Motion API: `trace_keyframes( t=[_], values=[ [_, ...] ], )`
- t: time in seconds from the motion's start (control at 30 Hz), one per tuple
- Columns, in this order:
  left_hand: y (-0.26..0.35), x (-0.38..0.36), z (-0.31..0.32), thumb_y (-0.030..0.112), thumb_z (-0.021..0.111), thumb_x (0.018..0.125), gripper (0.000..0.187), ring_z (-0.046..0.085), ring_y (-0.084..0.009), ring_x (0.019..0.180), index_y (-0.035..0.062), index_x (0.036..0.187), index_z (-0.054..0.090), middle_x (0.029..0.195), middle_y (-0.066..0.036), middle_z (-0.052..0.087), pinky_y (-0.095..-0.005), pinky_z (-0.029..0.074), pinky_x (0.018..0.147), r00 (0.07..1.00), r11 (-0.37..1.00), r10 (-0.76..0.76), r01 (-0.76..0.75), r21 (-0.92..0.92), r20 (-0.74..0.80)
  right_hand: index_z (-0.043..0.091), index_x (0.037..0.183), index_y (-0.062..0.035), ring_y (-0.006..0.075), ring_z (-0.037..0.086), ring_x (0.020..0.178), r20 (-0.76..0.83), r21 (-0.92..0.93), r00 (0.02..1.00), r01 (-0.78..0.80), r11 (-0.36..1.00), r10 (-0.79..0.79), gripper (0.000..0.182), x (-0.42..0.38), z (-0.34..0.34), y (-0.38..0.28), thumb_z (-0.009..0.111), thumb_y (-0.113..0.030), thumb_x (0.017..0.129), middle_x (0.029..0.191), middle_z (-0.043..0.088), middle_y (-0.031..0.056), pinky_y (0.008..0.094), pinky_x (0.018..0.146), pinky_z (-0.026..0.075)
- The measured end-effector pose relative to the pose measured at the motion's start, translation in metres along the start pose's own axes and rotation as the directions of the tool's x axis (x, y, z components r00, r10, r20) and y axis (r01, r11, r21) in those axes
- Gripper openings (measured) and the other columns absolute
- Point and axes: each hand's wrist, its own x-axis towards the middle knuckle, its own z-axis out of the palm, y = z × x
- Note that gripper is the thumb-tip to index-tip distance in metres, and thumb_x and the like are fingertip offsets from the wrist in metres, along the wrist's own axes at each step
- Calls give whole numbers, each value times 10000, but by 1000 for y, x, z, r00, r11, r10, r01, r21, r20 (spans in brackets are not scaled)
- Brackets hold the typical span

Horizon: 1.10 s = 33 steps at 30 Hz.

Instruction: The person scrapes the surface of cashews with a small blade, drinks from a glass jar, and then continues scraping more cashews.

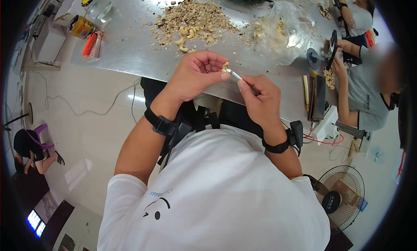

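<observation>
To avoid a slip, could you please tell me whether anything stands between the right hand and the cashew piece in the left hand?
Only the slim tool in the right hand spans the gap, its tip at the cashew piece; nothing else visible intervenes.

The left forearm (143, 142) is slanting forward and inward, and the left hand (195, 75) is pinching between thumb (212, 79) and curled fingers (213, 56). The right forearm (284, 160) is slanting inward too. The right hand (264, 99) is gripping between thumb and bent fingers, facing the left hand and sitting slightly nearer the torso (226, 186).
</observation>
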Motion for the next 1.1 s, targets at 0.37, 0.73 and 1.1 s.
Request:
trace_keyframes(
  t=[0.37,0.73,1.1],
  values=[
    [3,0,-2,-45,798,845,335,695,-98,908,-4,1159,688,1025,-58,738,-249,577,845,998,997,-62,62,-44,16,749,1010,-46,236,623,665,-129,-149,980,132,980,-152,138,-3,6,-4,765,-71,875,776,662,92,331,593,491],
    [2,-1,-2,-46,783,858,316,702,-105,892,-10,1157,688,1028,-72,736,-245,583,829,999,996,-41,42,-74,10,751,1006,-33,215,625,662,-54,-39,996,75,996,-77,131,-2,3,-3,762,-64,879,776,664,99,312,591,477],
    [7,-3,-2,-35,775,871,279,705,-103,864,-4,1137,695,992,-55,738,-240,583,790,996,990,-81,84,-115,31,746,1015,-39,220,623,664,-150,-121,977,135,983,-153,146,0,5,-7,768,-60,872,791,671,90,318,600,493]
  ],
)
